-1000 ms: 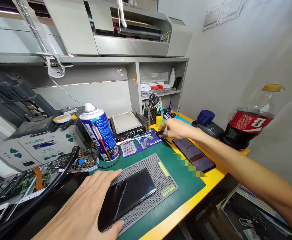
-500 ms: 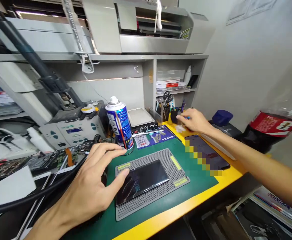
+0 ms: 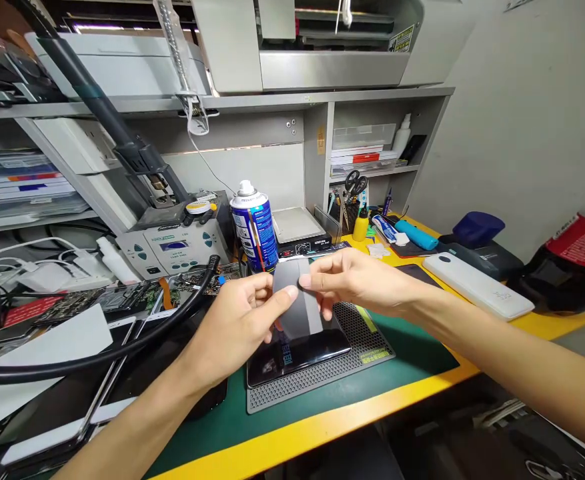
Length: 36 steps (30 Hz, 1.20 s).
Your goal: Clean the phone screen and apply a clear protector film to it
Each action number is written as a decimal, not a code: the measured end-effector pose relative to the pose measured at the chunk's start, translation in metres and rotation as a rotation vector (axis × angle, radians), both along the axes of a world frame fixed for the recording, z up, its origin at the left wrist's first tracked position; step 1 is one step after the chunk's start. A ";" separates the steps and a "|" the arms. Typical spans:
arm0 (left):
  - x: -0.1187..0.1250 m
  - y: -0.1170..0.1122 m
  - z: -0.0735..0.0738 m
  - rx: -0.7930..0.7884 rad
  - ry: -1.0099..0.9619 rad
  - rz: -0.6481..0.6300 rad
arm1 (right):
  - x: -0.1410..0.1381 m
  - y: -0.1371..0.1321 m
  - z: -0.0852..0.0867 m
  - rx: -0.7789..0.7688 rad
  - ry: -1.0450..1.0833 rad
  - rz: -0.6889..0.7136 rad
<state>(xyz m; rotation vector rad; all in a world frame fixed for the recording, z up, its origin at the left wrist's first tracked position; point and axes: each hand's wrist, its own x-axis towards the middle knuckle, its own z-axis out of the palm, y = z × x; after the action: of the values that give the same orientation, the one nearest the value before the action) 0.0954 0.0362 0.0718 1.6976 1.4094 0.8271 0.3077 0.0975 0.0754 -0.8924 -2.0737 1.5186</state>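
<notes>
A thin, flat greyish sheet (image 3: pixel 289 313), its exact kind unclear, is held up between both hands. My left hand (image 3: pixel 245 310) has its thumb on the sheet's face and its fingers curled around behind. Against the upper right part of the sheet, my right hand (image 3: pixel 357 277) pinches with thumb and forefinger. Below them lies a glossy black phone screen (image 3: pixel 322 352), flat on a grey perforated mat (image 3: pixel 317 377). The sheet and the hands hide the screen's far part.
A blue spray can (image 3: pixel 258 233) stands behind the hands. Left are circuit boards, a black hose (image 3: pixel 172 333) and a grey control station (image 3: pixel 172 250). Rightward lie a white power bank (image 3: pixel 477 287), a blue tube (image 3: pixel 417 235) and a cola bottle (image 3: pixel 567 267). The yellow table edge (image 3: pixel 292 450) runs in front.
My right hand has come back from the far right of the table to above the screen. Both hands now grip the grey sheet; my left hand was spread and holding nothing. The view has shifted.
</notes>
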 end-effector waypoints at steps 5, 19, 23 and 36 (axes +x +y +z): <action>-0.024 -0.010 -0.013 -0.095 0.048 0.083 | 0.020 0.009 -0.014 0.229 -0.217 -0.057; -0.020 -0.018 -0.017 -0.317 0.238 0.000 | 0.046 0.010 -0.046 0.552 -0.549 0.060; -0.013 -0.013 -0.021 -0.313 0.230 -0.022 | 0.046 0.009 -0.045 0.549 -0.572 0.064; -0.004 -0.009 -0.027 -0.339 0.221 0.034 | 0.043 0.010 -0.043 0.439 -0.569 0.026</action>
<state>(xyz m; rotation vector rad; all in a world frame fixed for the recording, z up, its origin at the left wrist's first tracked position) 0.0913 0.0276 0.0452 1.5375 1.6262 0.3962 0.3502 0.1071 0.0322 -1.2119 -2.6719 0.8047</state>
